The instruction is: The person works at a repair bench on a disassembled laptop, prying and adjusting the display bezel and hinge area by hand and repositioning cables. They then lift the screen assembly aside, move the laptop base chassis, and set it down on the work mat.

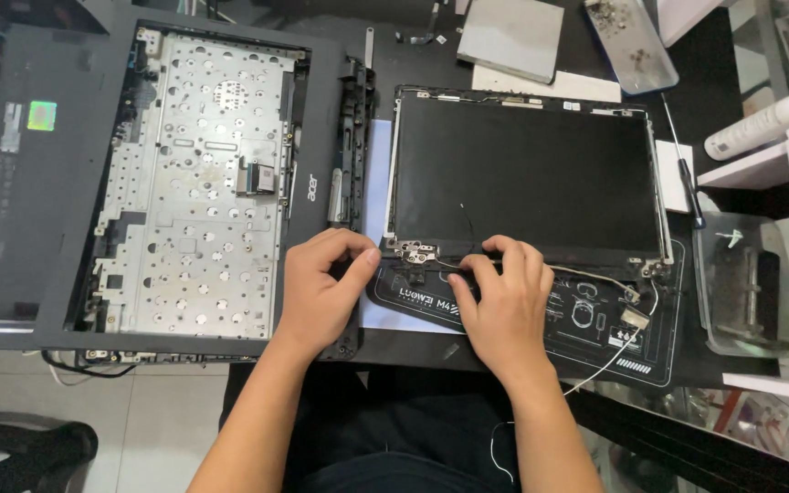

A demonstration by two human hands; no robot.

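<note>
The laptop screen panel [527,173] lies flat at about 2 o'clock from the hands, dark and bare in its thin metal frame, with a hinge bracket [415,253] at its lower left corner and thin cables [595,274] trailing along its near edge. The work mat [659,351] shows open room at 4 o'clock; the upturned laptop base [194,183] crowds 10 o'clock. The left hand [321,288] curls, thumb tip pressing beside the bracket. The right hand [499,301] arches, fingertips pinching a cable.
</note>
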